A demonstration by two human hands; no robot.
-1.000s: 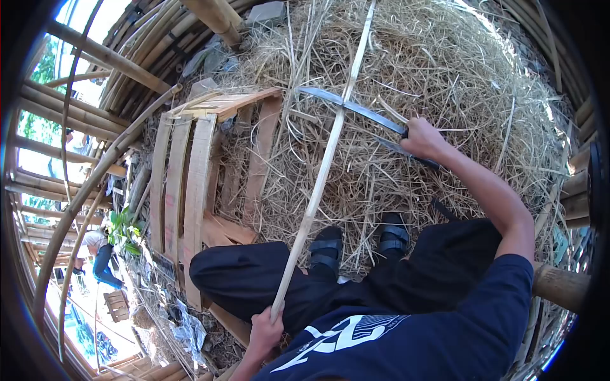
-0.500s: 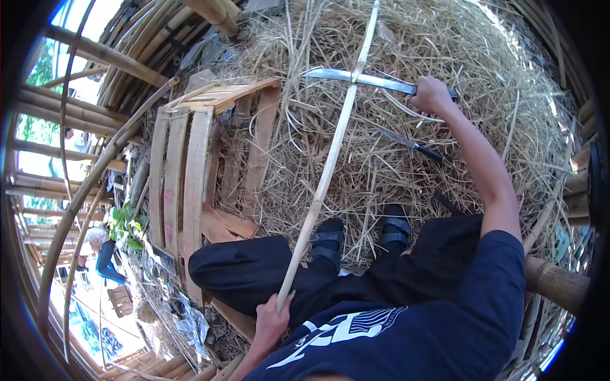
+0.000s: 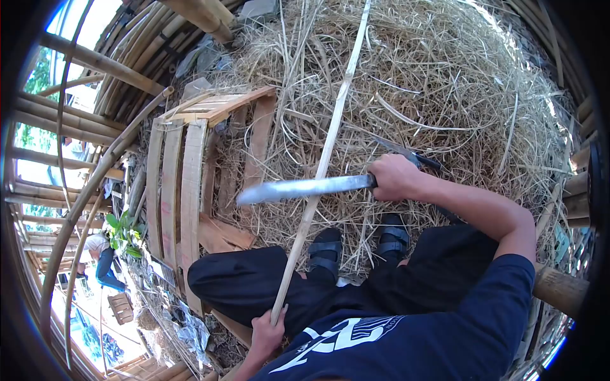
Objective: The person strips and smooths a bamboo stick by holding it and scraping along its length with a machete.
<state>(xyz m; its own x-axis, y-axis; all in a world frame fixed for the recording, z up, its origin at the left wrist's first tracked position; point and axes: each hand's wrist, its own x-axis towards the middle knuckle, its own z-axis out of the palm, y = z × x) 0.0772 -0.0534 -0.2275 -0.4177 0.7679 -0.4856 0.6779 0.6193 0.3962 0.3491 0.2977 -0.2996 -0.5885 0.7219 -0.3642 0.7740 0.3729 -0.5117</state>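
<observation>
A long pale bamboo strip (image 3: 330, 136) slants from my lap up to the top of the view. Its lower end is in my left hand (image 3: 267, 331), fingers wrapped round it. My right hand (image 3: 393, 178) grips the dark handle of a large machete (image 3: 298, 188). The blade, blurred at its tip, points left and crosses over the strip about halfway along. Beyond my right hand a second knife (image 3: 422, 160) with a dark handle lies on the shavings, partly hidden by the hand.
Bamboo shavings (image 3: 438, 82) cover the ground ahead. At the left stands a slatted wooden crate (image 3: 190, 203). A bamboo pole (image 3: 559, 289) is beside my right arm. Beyond the bamboo lattice (image 3: 70, 120), another person (image 3: 101, 257) is at far left.
My right hand has brought the machete back toward my body along the strip, from its upper part to nearer my knees. My left hand still holds the lower end.
</observation>
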